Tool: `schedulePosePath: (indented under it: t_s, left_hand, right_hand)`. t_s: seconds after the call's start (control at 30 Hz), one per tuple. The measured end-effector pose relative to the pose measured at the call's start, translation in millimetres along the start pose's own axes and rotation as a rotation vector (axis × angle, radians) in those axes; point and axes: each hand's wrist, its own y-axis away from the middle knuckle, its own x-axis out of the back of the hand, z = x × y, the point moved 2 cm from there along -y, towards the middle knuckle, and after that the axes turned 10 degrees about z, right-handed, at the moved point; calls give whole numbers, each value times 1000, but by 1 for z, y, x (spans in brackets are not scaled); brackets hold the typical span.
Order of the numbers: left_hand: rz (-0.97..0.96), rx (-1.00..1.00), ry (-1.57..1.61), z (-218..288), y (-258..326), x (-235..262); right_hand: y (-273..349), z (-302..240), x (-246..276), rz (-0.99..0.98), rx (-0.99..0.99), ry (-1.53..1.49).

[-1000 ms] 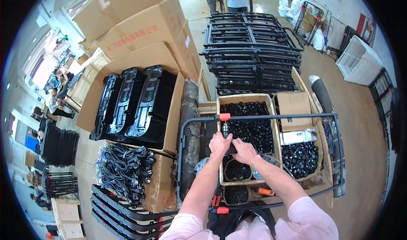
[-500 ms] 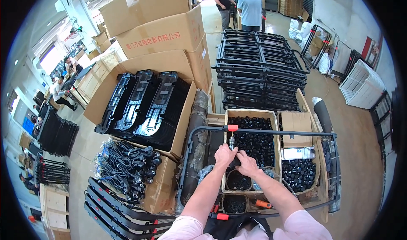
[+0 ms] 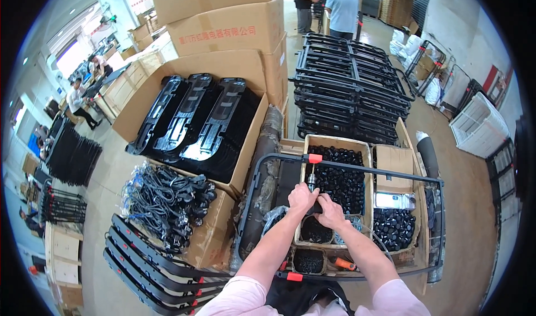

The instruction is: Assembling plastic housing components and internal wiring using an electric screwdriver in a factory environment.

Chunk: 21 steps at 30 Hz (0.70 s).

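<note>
A black tubular frame (image 3: 262, 173) with red corner pieces lies across the bench in front of me. Its far bar carries a red clip (image 3: 315, 159). Both hands are closed around a power driver (image 3: 312, 178) with a metal chuck, its bit pointing away from me at that clip. My left hand (image 3: 302, 197) wraps the front part near the chuck. My right hand (image 3: 330, 211) grips the rear, whose body is mostly hidden by the fingers. Whether the bit touches the clip I cannot tell.
Under the frame stand a box of black caps (image 3: 340, 190), a bin of round black knobs (image 3: 393, 226) and a tub of small screws (image 3: 309, 261). An orange-handled tool (image 3: 344, 264) lies nearby. Left are bundled cables (image 3: 167, 204) and a carton of black panels (image 3: 245, 162). Stacked frames (image 3: 352, 87) stand ahead.
The view has shifted slightly, so the scene sits a little differently. Both hands stay on the driver, which remains lined up with the red clip.
</note>
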Motion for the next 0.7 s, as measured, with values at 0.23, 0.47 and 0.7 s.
schedulePosePath:
  t_s: [0.23, 0.47, 0.7]
  left_hand:
    - [66, 9, 149, -3, 51, 13]
    - [-165, 228, 578, -5, 155, 29]
    - [34, 135, 547, -25, 310, 56]
  right_hand:
    - [50, -19, 7, 124, 69, 28]
    - [145, -57, 46, 224, 110, 31]
    - [280, -86, 45, 210, 203, 32]
